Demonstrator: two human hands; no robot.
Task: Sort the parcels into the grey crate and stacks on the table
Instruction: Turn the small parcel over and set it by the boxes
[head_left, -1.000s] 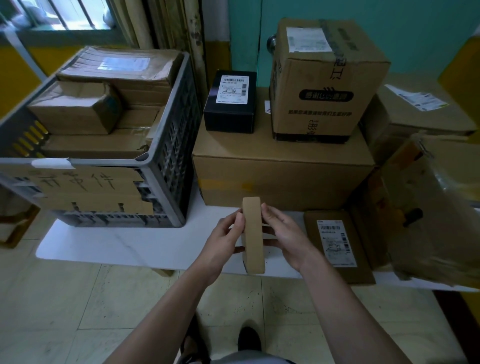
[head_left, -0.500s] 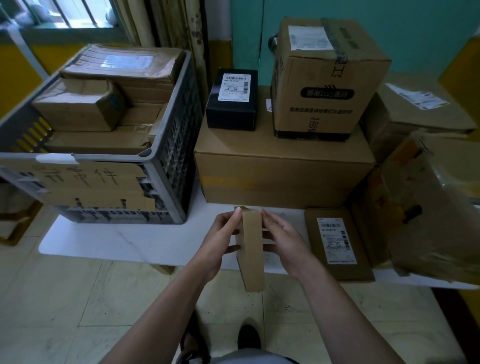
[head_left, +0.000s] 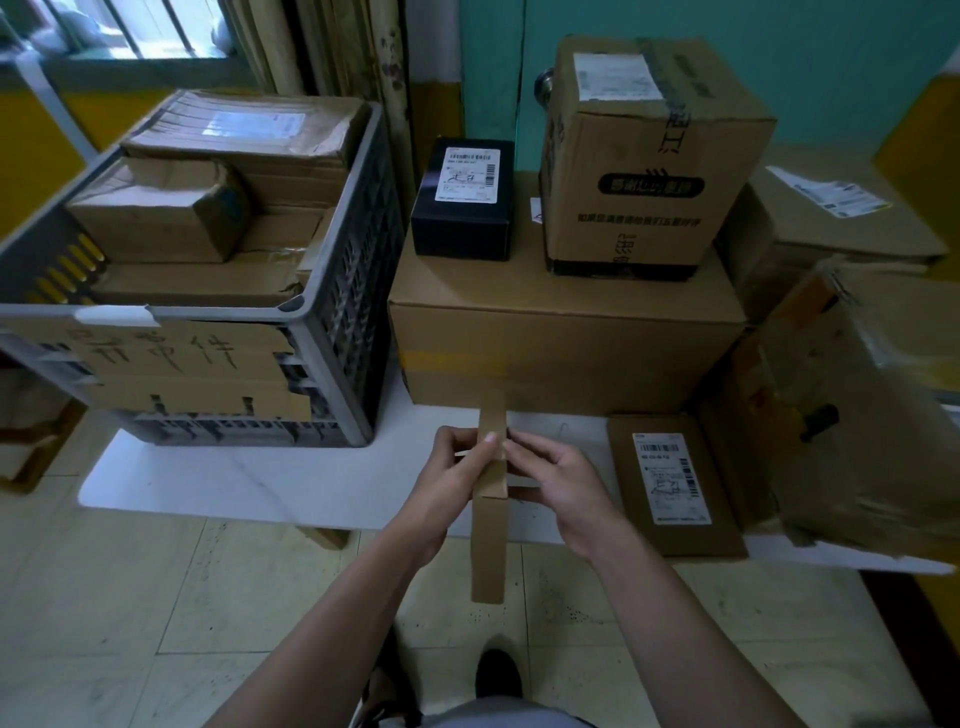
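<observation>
A: What is the place like?
B: A white surface (head_left: 234, 478) stands on a pale tiled floor (head_left: 130, 597), below a barred window (head_left: 130, 26) and a blue-green wall (head_left: 831, 78). The grey crate (head_left: 348, 312) sits on its left part, filled with brown parcels (head_left: 156, 218). Just beside it is a big carton (head_left: 571, 343), which carries a black box (head_left: 462, 208) and a tall carton (head_left: 649, 171).
A: And the hands?
B: The left hand (head_left: 447, 488) and the right hand (head_left: 561, 483) pinch a thin parcel (head_left: 488, 551) between them, edge-on, in the air at the near edge of the surface.
A: What is unclear?
B: The torn carton (head_left: 857, 426) at the right is cut off by the frame. The label on the flat parcel (head_left: 670, 483) is too small to read.
</observation>
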